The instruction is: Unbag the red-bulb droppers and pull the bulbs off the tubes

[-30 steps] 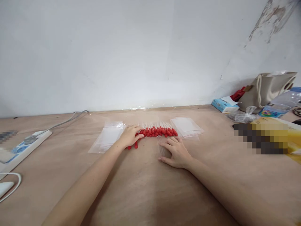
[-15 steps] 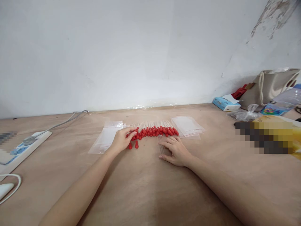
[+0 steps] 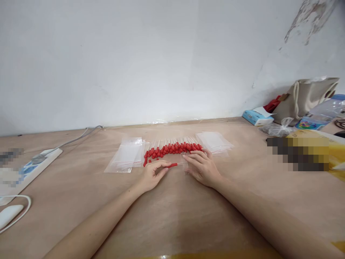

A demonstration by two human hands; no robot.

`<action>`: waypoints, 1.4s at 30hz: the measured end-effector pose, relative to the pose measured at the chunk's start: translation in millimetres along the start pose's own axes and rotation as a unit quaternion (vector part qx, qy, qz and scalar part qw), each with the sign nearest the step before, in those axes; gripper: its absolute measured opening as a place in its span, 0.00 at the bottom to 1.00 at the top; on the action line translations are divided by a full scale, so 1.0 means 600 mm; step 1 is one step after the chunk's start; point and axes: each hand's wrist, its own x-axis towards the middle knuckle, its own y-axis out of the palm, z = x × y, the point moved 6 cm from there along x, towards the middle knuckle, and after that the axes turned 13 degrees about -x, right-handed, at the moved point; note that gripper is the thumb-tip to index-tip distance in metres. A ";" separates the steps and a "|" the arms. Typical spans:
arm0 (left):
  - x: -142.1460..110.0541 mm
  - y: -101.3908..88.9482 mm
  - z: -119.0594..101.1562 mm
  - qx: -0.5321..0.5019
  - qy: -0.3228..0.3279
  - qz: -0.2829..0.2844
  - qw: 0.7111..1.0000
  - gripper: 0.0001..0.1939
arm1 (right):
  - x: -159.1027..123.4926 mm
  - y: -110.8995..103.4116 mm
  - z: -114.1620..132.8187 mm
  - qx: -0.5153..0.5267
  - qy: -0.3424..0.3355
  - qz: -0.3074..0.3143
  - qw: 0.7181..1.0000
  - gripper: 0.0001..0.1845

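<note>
My left hand [image 3: 154, 175] pinches the red rubber bulb [image 3: 172, 165] of a glass dropper, whose thin clear tube points right, toward my other hand. Fingers stretched and slightly apart, my right hand [image 3: 203, 167] lies over something clear and thin on the table; whether it is a bag or glass tubes I cannot tell. Behind both hands runs a row of droppers with red bulbs [image 3: 176, 147], bulbs toward me and tubes toward the wall. Loose red bulbs lie at its left end, partly behind my left hand.
Clear plastic bags lie left [image 3: 125, 153] and right [image 3: 214, 142] of the row. A white power strip [image 3: 50, 158] with a grey cable is at the left. Far right are a blue tissue box [image 3: 257, 117], a cloth bag [image 3: 307, 97], a plastic bottle [image 3: 323, 111] and yellow packaging [image 3: 304, 136].
My left hand has come away from the left end of the row, toward me and right, with one dropper. My right hand stays near its place, its fingers more curved.
</note>
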 end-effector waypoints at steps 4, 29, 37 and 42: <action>0.000 0.012 -0.007 0.008 0.014 0.016 1.000 0.11 | 0.000 0.011 0.005 0.001 -0.015 0.012 1.000 0.12; -0.026 0.031 -0.035 0.238 0.098 0.064 0.964 0.14 | -0.021 -0.001 0.046 0.002 -0.120 -0.025 0.992 0.20; -0.027 0.032 -0.038 0.228 0.088 0.069 0.967 0.13 | -0.020 -0.014 0.054 0.013 -0.140 -0.062 0.988 0.20; -0.036 0.028 -0.041 0.193 0.065 0.058 0.977 0.13 | -0.020 -0.022 0.056 0.019 -0.163 -0.072 0.984 0.18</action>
